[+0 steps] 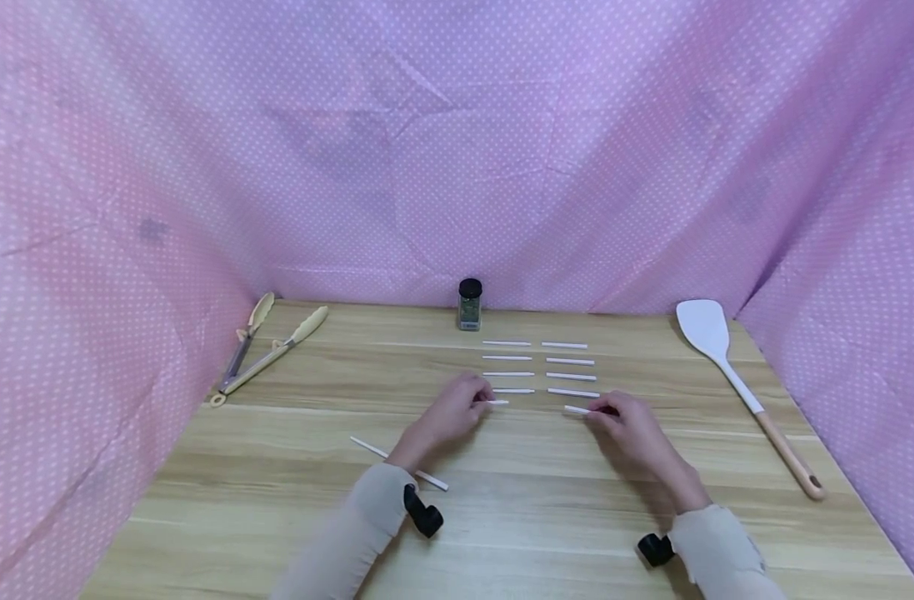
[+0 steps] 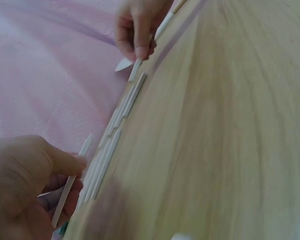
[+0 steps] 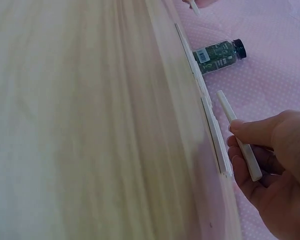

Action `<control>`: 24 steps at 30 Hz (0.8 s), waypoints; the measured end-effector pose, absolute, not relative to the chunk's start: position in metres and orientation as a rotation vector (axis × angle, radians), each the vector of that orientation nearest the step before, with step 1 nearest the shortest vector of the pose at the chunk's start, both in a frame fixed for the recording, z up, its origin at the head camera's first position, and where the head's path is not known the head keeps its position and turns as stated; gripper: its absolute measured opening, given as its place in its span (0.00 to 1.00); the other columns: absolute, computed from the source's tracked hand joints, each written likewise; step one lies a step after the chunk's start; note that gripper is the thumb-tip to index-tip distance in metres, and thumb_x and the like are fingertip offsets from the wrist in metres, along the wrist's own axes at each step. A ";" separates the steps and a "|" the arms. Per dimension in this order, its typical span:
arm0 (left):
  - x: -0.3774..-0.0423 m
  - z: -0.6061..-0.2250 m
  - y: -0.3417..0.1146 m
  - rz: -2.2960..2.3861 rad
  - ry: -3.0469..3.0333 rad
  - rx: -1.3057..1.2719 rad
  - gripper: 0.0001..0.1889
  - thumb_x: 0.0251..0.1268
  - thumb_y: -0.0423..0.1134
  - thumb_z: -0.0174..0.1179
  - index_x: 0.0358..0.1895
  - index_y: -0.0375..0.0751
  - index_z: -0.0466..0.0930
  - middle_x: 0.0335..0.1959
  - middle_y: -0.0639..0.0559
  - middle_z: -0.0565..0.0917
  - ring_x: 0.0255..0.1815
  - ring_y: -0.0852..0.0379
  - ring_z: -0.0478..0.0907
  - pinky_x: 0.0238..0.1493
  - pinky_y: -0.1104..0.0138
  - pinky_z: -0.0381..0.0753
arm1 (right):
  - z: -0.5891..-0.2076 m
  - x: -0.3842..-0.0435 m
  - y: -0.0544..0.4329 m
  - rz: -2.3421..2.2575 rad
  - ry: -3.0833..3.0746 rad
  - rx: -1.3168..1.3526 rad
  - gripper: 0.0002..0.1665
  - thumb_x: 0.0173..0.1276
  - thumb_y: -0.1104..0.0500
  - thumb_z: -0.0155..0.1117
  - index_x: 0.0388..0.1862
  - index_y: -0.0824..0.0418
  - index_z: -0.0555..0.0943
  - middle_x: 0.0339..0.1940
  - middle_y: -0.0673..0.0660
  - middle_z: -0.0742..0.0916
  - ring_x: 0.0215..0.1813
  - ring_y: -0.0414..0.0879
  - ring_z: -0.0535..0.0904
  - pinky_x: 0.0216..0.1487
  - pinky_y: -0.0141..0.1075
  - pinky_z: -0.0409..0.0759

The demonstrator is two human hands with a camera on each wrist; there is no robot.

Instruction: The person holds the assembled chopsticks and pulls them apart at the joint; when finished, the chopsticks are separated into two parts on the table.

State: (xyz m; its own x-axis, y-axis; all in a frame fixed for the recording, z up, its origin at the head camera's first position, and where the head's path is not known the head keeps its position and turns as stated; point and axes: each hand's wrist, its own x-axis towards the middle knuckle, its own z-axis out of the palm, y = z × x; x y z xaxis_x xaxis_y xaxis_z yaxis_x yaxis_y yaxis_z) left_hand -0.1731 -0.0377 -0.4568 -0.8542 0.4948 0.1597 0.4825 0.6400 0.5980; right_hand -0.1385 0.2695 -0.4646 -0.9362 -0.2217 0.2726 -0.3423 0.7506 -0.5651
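Note:
My left hand (image 1: 454, 408) pinches a short white stick (image 2: 69, 187) between thumb and fingers, just in front of the left column of sticks. On the other side, my right hand (image 1: 633, 429) pinches a similar white stick (image 3: 244, 145) near the right column's front end. Two side-by-side columns of several white sticks (image 1: 571, 377) lie on the wooden table, roughly parallel. More white stick (image 1: 432, 481) shows on both sides of my left wrist; the wrist hides its middle, so I cannot tell if it is one piece or two.
A small jar with a black lid (image 1: 469, 305) stands at the table's back edge. Tongs (image 1: 275, 354) lie spread at the left. A white spatula with a wooden handle (image 1: 741, 387) lies at the right. Pink dotted cloth (image 1: 427, 167) surrounds the table's back and sides.

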 end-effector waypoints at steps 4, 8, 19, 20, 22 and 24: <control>-0.172 -0.461 -0.022 0.978 2.827 0.850 0.04 0.62 0.31 0.60 0.38 0.40 0.81 0.35 0.54 0.76 0.36 0.61 0.71 0.40 0.71 0.73 | -0.469 -0.142 0.265 0.958 -2.750 0.455 0.04 0.60 0.64 0.69 0.34 0.59 0.85 0.32 0.51 0.86 0.38 0.42 0.79 0.41 0.36 0.78; -0.171 -0.466 -0.012 0.963 2.814 0.825 0.04 0.61 0.29 0.60 0.37 0.40 0.81 0.33 0.55 0.75 0.34 0.63 0.70 0.37 0.74 0.72 | -0.472 -0.145 0.262 0.945 -2.764 0.467 0.03 0.60 0.62 0.69 0.34 0.58 0.86 0.32 0.49 0.86 0.39 0.43 0.80 0.42 0.38 0.79; -0.170 -0.474 -0.004 1.007 2.836 0.743 0.04 0.59 0.30 0.63 0.35 0.43 0.83 0.31 0.57 0.76 0.32 0.65 0.71 0.35 0.76 0.73 | -0.479 -0.150 0.257 0.973 -2.756 0.482 0.04 0.59 0.63 0.70 0.33 0.56 0.86 0.31 0.47 0.85 0.38 0.42 0.81 0.41 0.36 0.80; -0.170 -0.475 -0.004 1.019 2.839 0.747 0.04 0.59 0.30 0.63 0.35 0.42 0.83 0.31 0.56 0.76 0.32 0.64 0.71 0.35 0.76 0.73 | -0.480 -0.150 0.256 0.977 -2.761 0.477 0.04 0.59 0.63 0.70 0.33 0.56 0.86 0.31 0.47 0.85 0.38 0.42 0.81 0.41 0.35 0.80; -0.171 -0.477 -0.003 1.032 2.850 0.761 0.04 0.59 0.30 0.63 0.36 0.42 0.83 0.31 0.56 0.77 0.33 0.64 0.72 0.36 0.75 0.73 | -0.480 -0.150 0.256 0.975 -2.769 0.473 0.04 0.58 0.64 0.70 0.33 0.56 0.87 0.32 0.47 0.85 0.39 0.43 0.81 0.41 0.36 0.80; -0.171 -0.479 -0.003 1.047 2.854 0.771 0.05 0.60 0.29 0.62 0.36 0.42 0.84 0.32 0.55 0.77 0.34 0.63 0.72 0.38 0.74 0.73 | -0.481 -0.150 0.256 0.968 -2.776 0.471 0.05 0.58 0.64 0.70 0.34 0.56 0.87 0.32 0.48 0.85 0.39 0.44 0.81 0.41 0.37 0.80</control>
